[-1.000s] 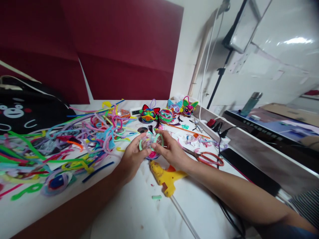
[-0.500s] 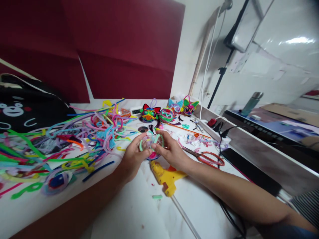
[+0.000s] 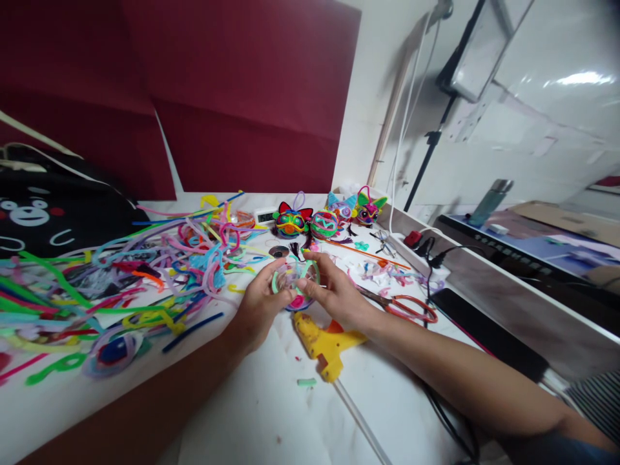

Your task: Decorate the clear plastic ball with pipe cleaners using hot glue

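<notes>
Between my two hands is a round, clear ornament (image 3: 301, 301) with mint-green and pink pipe cleaner on it. My left hand (image 3: 264, 298) grips its left side, thumb on the near face. From the other side my right hand (image 3: 334, 289) holds it, with the thumb pressed on the front by the green strip. Both hands are closed around the ornament and cover much of it. Just below it lies a yellow hot glue gun (image 3: 322, 345) with a clear glue stick (image 3: 361, 420) sticking out of its back. A short green piece of pipe cleaner (image 3: 307, 382) rests nearby.
Tangled pipe cleaners (image 3: 159, 271) heap over the left side. Behind stand several finished colourful ornaments (image 3: 291, 221) and a small digital clock (image 3: 265, 216). Orange-handled scissors (image 3: 409, 307), a black phone (image 3: 489, 332) and a power strip (image 3: 416, 255) with cables lie to the right.
Almost nothing differs. Both hands keep their hold on the ornament, and the right thumb has shifted very slightly; the view has moved a little.
</notes>
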A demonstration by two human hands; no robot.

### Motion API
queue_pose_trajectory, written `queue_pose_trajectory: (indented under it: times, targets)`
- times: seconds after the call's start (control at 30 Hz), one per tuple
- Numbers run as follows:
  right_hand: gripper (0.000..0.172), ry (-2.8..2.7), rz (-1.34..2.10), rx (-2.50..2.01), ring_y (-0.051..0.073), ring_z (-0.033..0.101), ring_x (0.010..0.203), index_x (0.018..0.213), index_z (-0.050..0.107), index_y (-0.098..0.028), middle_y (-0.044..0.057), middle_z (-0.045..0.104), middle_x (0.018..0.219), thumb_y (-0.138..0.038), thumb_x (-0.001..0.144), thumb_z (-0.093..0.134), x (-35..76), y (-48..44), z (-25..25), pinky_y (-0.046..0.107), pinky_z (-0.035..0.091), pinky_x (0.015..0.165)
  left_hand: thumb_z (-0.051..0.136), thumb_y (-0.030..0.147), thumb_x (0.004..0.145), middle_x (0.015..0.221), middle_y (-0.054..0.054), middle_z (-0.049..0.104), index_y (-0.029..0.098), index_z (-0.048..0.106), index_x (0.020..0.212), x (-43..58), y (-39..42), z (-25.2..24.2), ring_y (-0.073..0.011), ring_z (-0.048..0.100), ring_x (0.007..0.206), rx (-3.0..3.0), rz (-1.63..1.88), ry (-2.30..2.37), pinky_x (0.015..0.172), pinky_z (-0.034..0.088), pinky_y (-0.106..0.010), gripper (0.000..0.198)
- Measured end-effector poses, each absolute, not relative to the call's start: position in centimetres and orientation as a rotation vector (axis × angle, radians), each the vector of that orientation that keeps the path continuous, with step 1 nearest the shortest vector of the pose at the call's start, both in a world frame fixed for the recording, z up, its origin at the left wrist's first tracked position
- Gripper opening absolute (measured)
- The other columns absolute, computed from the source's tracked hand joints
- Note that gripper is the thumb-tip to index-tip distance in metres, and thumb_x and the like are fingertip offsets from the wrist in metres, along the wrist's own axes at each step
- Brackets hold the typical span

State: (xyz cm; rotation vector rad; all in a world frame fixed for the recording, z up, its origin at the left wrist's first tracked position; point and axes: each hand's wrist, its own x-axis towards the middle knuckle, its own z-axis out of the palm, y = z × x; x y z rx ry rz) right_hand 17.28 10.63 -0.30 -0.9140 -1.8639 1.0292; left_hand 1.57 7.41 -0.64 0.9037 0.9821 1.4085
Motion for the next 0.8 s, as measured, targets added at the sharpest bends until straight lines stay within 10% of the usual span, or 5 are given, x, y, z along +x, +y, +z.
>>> queue_pose_trajectory:
  times: [0.8]
  targets:
    - [0.056, -1.765, 1.063, -0.856, 0.014, 0.054, 0.071, 0.13, 0.042, -0.025, -0.001, 0.058, 0.088, -0.026, 0.078, 0.063, 16.99, 10.31, -0.55, 0.028, 0.046, 0.066, 0.078, 0.022, 0.061, 0.113, -0.009, 0.065, 0.017, 0.056, 0.118, 1.59, 7.75, -1.28, -0.0266, 0.061, 0.107, 0.965, 1.449, 0.904, 0.094, 0.047, -0.039, 0.062]
